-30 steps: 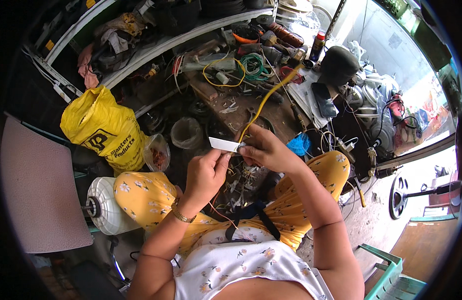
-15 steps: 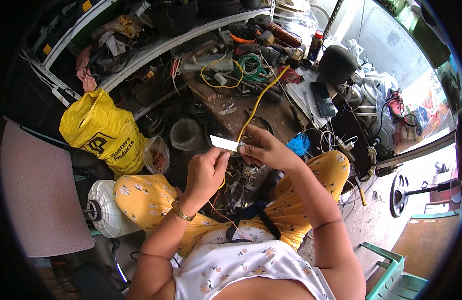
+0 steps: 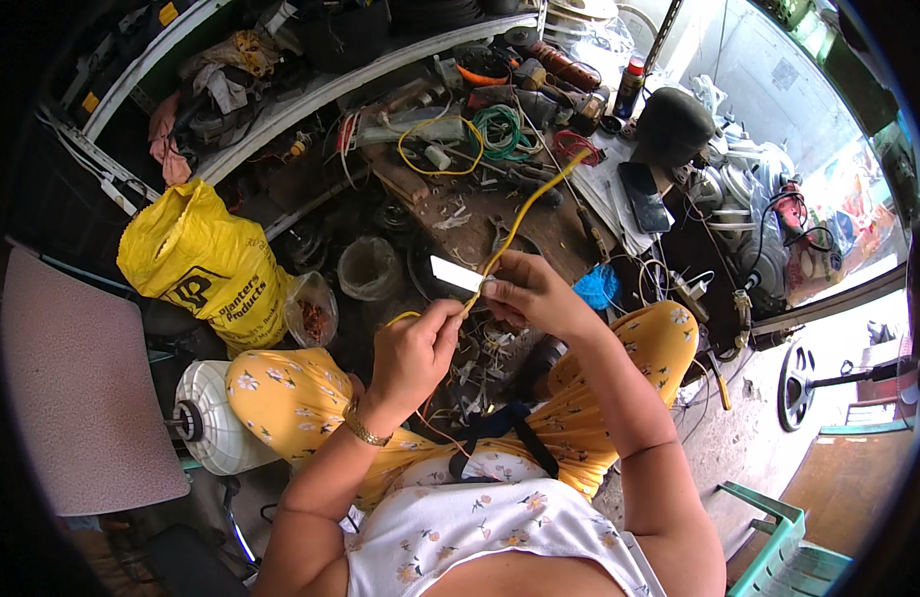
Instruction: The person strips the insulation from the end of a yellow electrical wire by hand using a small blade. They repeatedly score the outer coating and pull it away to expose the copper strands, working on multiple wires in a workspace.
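Observation:
A yellow cable [image 3: 535,202] runs from between my hands up toward the workbench. My left hand [image 3: 410,353] is closed, pinching the cable between thumb and fingers. Just to its right, my right hand [image 3: 531,289] grips a short, flat, bright blade [image 3: 456,274] with a slanted end. The blade lies across the cable, and the right fingers are against the cable too. How the blade's near end sits in my right fingers is hidden. A thin reddish wire [image 3: 432,430] hangs below my left hand.
Tools, a coil of green wire [image 3: 505,134] and a phone [image 3: 643,197] lie on the cluttered workbench [image 3: 455,234]. A yellow sack [image 3: 216,264] and a clear bucket [image 3: 370,269] stand left. Wire scraps [image 3: 495,353] litter the area beneath my hands. A chair [image 3: 92,388] is at far left.
The blade has shifted slightly right and up, and its angle has turned a little. The cable's far end has swung right. Both hands keep hold and stay close together.

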Available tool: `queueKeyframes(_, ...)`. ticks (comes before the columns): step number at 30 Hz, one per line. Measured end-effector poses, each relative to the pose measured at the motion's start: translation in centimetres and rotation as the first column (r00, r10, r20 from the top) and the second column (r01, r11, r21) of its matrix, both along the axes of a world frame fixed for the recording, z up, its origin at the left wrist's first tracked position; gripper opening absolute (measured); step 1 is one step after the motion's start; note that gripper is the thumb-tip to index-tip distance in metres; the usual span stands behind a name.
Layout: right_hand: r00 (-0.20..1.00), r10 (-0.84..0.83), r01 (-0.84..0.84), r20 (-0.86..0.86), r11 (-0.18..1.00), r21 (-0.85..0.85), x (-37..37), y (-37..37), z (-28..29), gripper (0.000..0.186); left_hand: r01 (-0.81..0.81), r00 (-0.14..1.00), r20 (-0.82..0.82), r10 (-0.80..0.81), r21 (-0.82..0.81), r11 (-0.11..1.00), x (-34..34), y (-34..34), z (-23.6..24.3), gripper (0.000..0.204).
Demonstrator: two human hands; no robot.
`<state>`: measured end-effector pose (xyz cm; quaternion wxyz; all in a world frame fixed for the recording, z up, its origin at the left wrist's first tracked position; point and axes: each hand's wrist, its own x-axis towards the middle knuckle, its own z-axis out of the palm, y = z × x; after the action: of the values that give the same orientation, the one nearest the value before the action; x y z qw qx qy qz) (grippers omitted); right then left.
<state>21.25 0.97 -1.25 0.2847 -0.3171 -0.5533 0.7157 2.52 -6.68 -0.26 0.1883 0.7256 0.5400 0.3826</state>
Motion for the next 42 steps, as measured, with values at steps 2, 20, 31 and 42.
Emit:
queueKeyframes(2, 0.999, 0.004, -0.005, -0.040, 1.000, -0.021, 0.4, 0.4, 0.2, 0.018, 0.020, 0.999, 0.032, -0.020, -0.005, 1.000, -0.3, -0.2, -0.3, 0.008)
queueKeyframes(20, 0.847, -0.287, 0.068, 0.448, 0.894, 0.444, 3.8, 9.1, -5.8, 0.042, 0.391, 0.124, 0.835, 0.536, -0.538, 0.747, -3.8, 6.5, -8.5, 0.014)
queueKeyframes(31, 0.987, 0.007, -0.008, 0.161, 1.000, 0.008, -2.5, 3.6, -1.1, 0.047, 0.239, 0.470, 0.856, 0.217, -0.360, 0.902, -1.9, 6.9, -6.1, 0.008)
queueKeyframes(42, 0.931, -0.315, 0.245, -0.186, 0.914, -0.323, -7.3, 0.3, -3.8, 0.016, -0.015, 0.843, 0.526, 0.109, -0.180, 0.984, -0.2, 7.7, -3.9, 0.010)
